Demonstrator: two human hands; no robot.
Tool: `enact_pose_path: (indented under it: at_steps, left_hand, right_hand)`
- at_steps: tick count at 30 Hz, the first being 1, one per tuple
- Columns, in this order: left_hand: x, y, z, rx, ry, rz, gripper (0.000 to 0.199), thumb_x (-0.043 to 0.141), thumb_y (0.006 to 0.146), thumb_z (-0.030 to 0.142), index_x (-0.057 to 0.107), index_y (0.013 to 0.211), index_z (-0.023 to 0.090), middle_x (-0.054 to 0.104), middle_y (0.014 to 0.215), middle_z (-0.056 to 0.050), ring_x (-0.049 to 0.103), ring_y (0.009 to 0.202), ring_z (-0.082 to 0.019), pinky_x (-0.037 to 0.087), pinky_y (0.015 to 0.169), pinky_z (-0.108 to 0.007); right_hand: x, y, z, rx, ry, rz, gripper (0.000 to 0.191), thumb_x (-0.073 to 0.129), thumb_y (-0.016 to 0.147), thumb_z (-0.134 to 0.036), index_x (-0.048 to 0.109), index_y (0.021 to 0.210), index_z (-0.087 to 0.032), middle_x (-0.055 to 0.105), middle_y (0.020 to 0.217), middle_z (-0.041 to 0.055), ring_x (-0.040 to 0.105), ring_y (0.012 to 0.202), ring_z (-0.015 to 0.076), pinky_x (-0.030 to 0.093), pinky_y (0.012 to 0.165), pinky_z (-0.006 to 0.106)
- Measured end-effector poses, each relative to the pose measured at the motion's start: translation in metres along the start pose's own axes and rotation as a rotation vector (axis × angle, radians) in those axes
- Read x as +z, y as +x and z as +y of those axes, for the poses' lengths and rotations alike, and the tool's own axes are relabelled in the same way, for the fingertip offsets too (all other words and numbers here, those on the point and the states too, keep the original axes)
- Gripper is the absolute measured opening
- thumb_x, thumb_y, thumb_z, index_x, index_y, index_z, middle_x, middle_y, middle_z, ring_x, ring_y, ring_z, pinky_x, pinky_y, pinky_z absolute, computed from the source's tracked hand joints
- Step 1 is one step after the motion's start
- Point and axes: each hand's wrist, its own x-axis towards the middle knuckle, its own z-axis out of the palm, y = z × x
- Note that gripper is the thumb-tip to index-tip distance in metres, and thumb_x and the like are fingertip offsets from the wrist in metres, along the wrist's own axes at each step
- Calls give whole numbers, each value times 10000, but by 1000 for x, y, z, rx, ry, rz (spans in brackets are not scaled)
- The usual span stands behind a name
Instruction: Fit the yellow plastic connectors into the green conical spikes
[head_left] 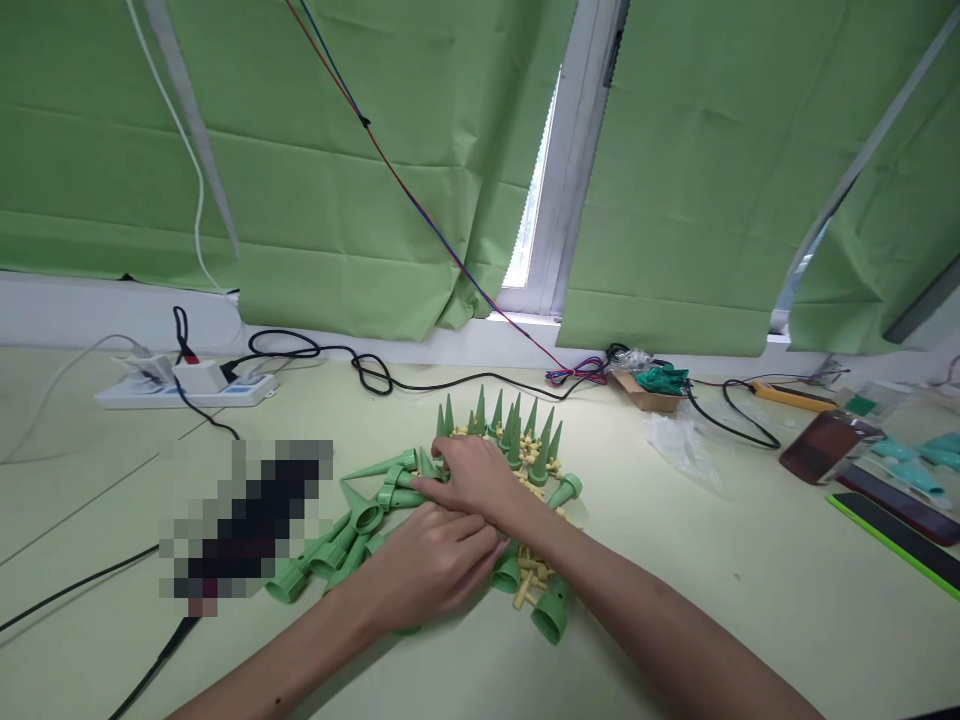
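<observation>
My right hand point(480, 482) reaches across above my left hand, its thumb and forefinger closed around a green plastic spike point(426, 464) in the pile. Below it, my left hand point(439, 560) is curled closed, and what its fingers hold, if anything, is hidden. To the left lie several hollow green spikes point(330, 550) with wide ribbed ends. Behind my hands, several spikes point(541, 455) stand point up. Small pale yellow T-shaped valves point(531, 578) are scattered among them. An open-ended green spike point(551, 612) lies nearest to me.
A white power strip point(187, 390) with plugs and black cables sits at the back left. A blurred-out dark object point(251, 530) lies left of the pile. At right are a small cardboard box point(649, 390), a plastic bag point(682, 450), a dark red box point(829, 445) and a green-edged phone point(900, 540).
</observation>
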Motion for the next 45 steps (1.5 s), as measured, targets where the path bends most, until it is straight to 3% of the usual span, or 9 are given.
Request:
enact_pose_path:
  at_steps: [11,19,25,28,32,36,40,45]
  left_hand:
    - [2,0,1,19,-39,-15,282,440,947,146,591,710,167,602,597,0,529,522,-126,341,503,-283]
    - [-1,2,9,48,-68,2,306,450,956,176,569,674,173,575,562,5,493,488,-117,328,487,-278]
    - [-5,1,10,5,-108,49,320,419,981,246,594,725,167,600,598,-7,533,528,-126,334,500,-271]
    - [-6,2,7,-148,-183,140,321,405,978,206,569,705,164,573,598,0,519,544,-117,346,521,-255]
    - [-8,6,3,-575,-266,214,337,457,969,278,510,653,174,492,554,31,430,494,-98,340,502,-235]
    - [-8,9,-4,-863,-470,214,212,490,946,379,554,857,198,623,714,9,567,604,-130,416,527,-225]
    - [-5,9,-8,-989,-791,250,249,525,915,447,493,985,210,640,733,-3,620,643,-153,449,496,-216]
    - [-1,11,-9,-1007,-1027,284,347,611,860,459,424,1041,229,615,750,24,590,592,-125,461,459,-203]
  right_hand:
    - [-1,-5,0,12,56,-21,179,618,857,-313,629,984,-188,670,717,37,616,685,204,372,575,270]
    - [-15,-29,-1,27,210,158,172,547,905,-285,605,1023,-173,681,838,56,622,761,202,428,640,285]
    - [-18,-64,16,-87,308,330,225,510,941,-283,545,1134,-172,660,972,79,614,794,187,477,691,294]
    - [-15,-79,25,-159,307,411,234,502,942,-269,520,1154,-171,651,987,95,609,776,188,489,685,305]
    - [-14,-85,23,-106,340,417,269,504,937,-258,489,1197,-193,643,976,80,582,684,164,477,589,284]
    - [-17,-86,13,-65,406,470,263,519,941,-277,491,1193,-205,643,981,75,597,688,156,498,600,280]
    - [-17,-89,11,-7,486,434,233,483,961,-279,487,1185,-215,650,954,67,614,674,160,501,591,282]
    - [-17,-90,14,1,562,351,233,399,995,-258,462,1215,-219,651,1038,77,643,822,184,513,714,313]
